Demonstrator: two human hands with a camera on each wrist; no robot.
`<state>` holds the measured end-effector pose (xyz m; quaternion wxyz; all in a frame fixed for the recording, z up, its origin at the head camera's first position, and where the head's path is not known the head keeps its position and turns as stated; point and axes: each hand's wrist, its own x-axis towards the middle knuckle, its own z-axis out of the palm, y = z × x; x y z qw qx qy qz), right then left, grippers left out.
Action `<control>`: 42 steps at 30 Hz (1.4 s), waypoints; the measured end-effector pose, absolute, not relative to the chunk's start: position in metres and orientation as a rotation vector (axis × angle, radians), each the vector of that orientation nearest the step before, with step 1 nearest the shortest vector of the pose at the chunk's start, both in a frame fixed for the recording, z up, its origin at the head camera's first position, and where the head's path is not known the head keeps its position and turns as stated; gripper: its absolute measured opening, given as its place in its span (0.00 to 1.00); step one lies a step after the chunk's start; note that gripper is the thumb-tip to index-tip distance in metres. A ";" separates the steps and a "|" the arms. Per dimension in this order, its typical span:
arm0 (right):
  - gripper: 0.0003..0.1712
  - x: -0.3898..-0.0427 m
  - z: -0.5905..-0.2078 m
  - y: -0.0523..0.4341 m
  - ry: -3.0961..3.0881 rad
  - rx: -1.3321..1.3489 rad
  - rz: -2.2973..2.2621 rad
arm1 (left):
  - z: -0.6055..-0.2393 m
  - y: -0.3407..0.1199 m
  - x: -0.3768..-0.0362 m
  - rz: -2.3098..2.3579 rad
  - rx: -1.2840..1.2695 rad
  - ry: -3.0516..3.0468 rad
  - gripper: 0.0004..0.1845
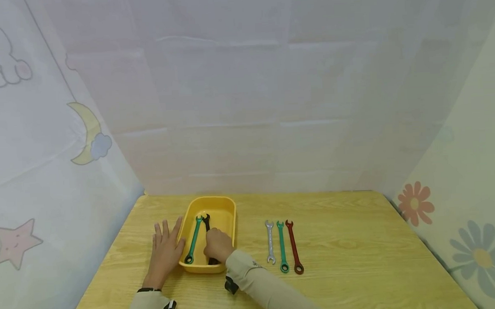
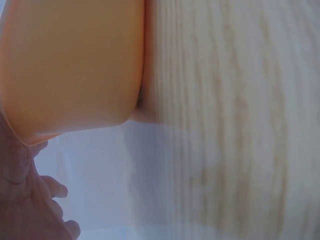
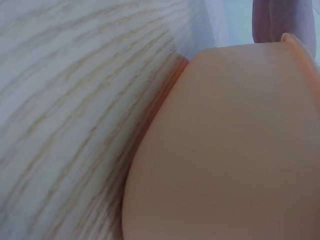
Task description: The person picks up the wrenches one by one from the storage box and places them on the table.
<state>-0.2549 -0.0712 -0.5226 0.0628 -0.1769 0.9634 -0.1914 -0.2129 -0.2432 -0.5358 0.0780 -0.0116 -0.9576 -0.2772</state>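
A yellow tray (image 1: 227, 210) sits on the wooden table and holds a green wrench (image 1: 194, 240) and a black wrench (image 1: 206, 221). My right hand (image 1: 218, 246) is inside the tray, curled round the black wrench's lower handle. My left hand (image 1: 165, 250) lies flat on the table with fingers spread, its thumb against the tray's left wall. The left wrist view shows the tray's outer wall (image 2: 75, 65) close up beside my fingers (image 2: 50, 187). The right wrist view shows only the tray's outer wall (image 3: 230, 150) and table grain.
To the tray's right lie three wrenches side by side: silver (image 1: 269, 242), green (image 1: 282, 246) and red (image 1: 294, 246). Printed sheer curtains enclose the table on the left, back and right. Bare wood spreads to the right of the wrenches.
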 end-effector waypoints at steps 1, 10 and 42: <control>0.23 -0.255 -0.522 -0.071 2.905 -0.531 -0.594 | -0.535 -0.243 -0.213 -0.832 -0.037 -2.860 0.33; 0.24 -0.257 -0.523 -0.070 2.842 -0.474 -0.710 | -0.535 -0.242 -0.212 -0.837 -0.038 -2.871 0.34; 0.14 -0.257 -0.514 -0.066 2.790 -0.481 -0.974 | -0.534 -0.241 -0.212 -0.788 -0.033 -2.869 0.34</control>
